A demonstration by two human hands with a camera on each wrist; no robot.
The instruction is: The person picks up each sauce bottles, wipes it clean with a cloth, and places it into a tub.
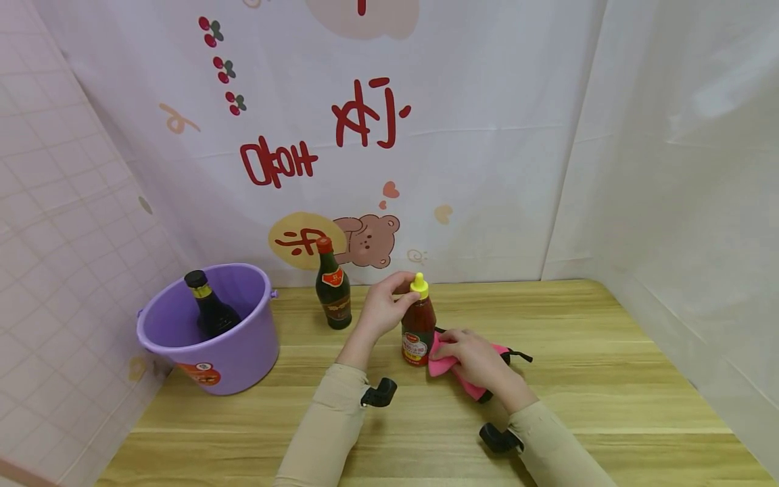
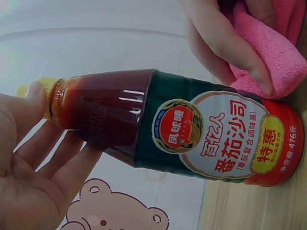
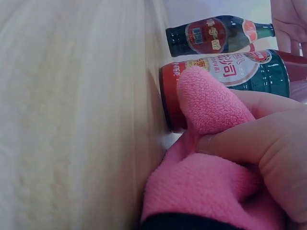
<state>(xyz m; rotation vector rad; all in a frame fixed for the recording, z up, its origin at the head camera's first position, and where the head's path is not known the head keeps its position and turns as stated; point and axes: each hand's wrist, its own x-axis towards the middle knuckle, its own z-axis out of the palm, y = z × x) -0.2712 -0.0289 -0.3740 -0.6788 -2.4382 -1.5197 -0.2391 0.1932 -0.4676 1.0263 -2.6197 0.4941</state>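
Observation:
A ketchup bottle (image 1: 418, 331) with a yellow nozzle cap stands upright on the wooden table. My left hand (image 1: 387, 306) pinches it at the cap and neck, thumb on the yellow cap (image 2: 45, 91) in the left wrist view. On the bottle's right side, my right hand (image 1: 477, 357) grips a pink cloth (image 1: 443, 364) with dark edging and a black cord. The right wrist view shows the bunched cloth (image 3: 211, 103) against the bottle's lower part, pinched between thumb and fingers. The bottle's label (image 2: 225, 132) faces the left wrist camera.
A dark green bottle (image 1: 333, 291) with a red cap stands behind and left of the ketchup. At the far left is a purple bucket (image 1: 255, 345) holding a dark bottle (image 1: 213, 314) with a black cap. A printed curtain (image 1: 475, 169) hangs along the table's back edge.

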